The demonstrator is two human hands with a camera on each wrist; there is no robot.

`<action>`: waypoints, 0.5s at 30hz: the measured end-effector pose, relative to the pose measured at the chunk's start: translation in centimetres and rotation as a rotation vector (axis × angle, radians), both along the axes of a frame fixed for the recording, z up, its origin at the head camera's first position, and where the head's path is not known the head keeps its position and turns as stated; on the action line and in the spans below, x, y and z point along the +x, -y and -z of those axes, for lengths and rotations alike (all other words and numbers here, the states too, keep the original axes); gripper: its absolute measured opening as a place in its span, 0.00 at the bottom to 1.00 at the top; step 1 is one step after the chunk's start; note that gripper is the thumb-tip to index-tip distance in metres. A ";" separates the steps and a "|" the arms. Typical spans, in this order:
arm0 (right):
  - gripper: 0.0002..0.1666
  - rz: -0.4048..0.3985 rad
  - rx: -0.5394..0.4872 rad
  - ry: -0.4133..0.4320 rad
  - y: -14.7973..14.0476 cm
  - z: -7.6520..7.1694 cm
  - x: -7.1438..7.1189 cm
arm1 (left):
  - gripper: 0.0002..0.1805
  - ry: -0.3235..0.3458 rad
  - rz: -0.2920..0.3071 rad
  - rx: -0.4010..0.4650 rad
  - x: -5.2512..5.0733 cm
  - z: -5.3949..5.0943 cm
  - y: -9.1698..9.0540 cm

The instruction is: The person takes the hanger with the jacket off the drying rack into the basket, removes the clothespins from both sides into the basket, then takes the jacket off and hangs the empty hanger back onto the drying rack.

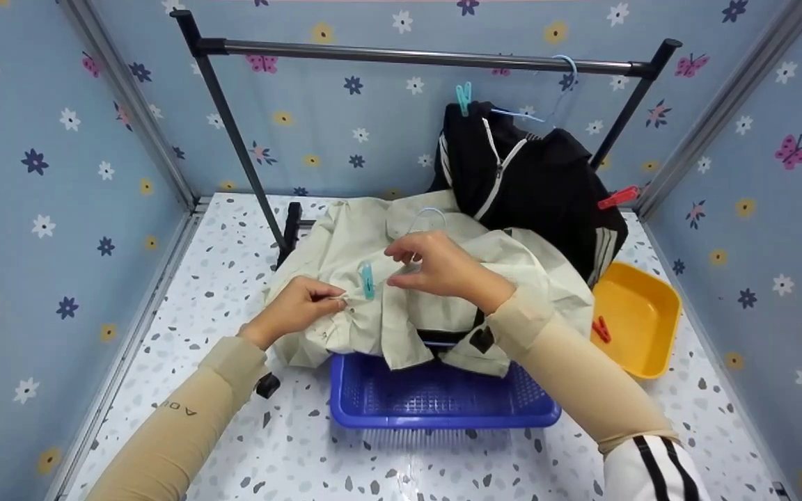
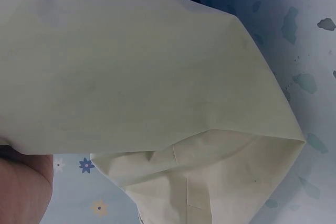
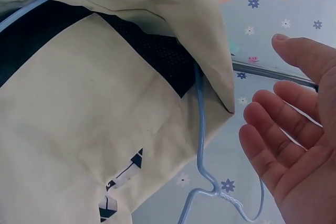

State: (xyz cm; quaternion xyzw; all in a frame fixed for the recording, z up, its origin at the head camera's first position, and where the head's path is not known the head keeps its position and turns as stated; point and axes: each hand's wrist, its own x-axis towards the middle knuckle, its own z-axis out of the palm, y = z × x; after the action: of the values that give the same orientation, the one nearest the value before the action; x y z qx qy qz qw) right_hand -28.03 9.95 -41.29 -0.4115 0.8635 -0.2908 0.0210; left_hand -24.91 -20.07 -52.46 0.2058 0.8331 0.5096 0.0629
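A pale beige jacket (image 1: 345,229) lies bunched over a blue basket, with a light blue hanger (image 3: 201,124) inside it, its hook standing up. My left hand (image 1: 298,306) pinches the jacket's fabric at the left, thumb against fingers; in the left wrist view the hand (image 2: 23,190) is mostly cut off behind the cloth. A teal clothespin (image 1: 367,280) is on the jacket between my hands. My right hand (image 1: 436,266) hovers just right of the clothespin, fingers loosely bent and holding nothing; the right wrist view shows its empty palm (image 3: 299,145).
A black jacket (image 1: 547,188) hangs at the right of the metal rack (image 1: 401,56), with a teal clip (image 1: 464,99) and a red clip (image 1: 618,197) on it. The blue basket (image 1: 443,421) is under the beige jacket. A yellow tray (image 1: 641,313) holds a red clip (image 1: 601,329).
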 end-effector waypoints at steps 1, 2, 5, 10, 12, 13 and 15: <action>0.23 -0.001 0.004 0.004 0.2 0.0 0.0 | 0.11 0.000 0.001 0.001 0.1 0.0 0.0; 0.23 -0.003 0.009 0.007 0.3 0.1 0.0 | 0.11 0.000 0.002 0.004 0.1 -0.1 0.0; 0.24 -0.011 0.033 0.013 0.8 0.3 -0.1 | 0.11 0.004 0.003 0.010 0.1 0.0 0.0; 0.28 -0.020 0.084 0.022 1.4 0.7 -0.5 | 0.11 -0.003 0.012 0.016 0.1 -0.1 0.0; 0.29 -0.022 0.100 0.030 1.7 0.8 -0.6 | 0.11 -0.006 0.016 0.017 0.1 -0.1 0.0; 0.29 -0.022 0.107 0.037 1.8 0.9 -0.7 | 0.11 -0.006 0.018 0.020 0.1 -0.2 0.0; 0.30 -0.023 0.117 0.052 2.1 0.9 -0.6 | 0.10 -0.007 0.022 0.024 0.1 -0.2 0.0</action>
State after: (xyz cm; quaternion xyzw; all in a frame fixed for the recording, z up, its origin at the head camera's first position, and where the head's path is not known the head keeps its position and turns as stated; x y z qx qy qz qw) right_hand -28.65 7.86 -42.20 -0.4119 0.8733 -0.2503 0.0707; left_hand -24.83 -20.09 -52.29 0.2171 0.8249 0.5180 0.0632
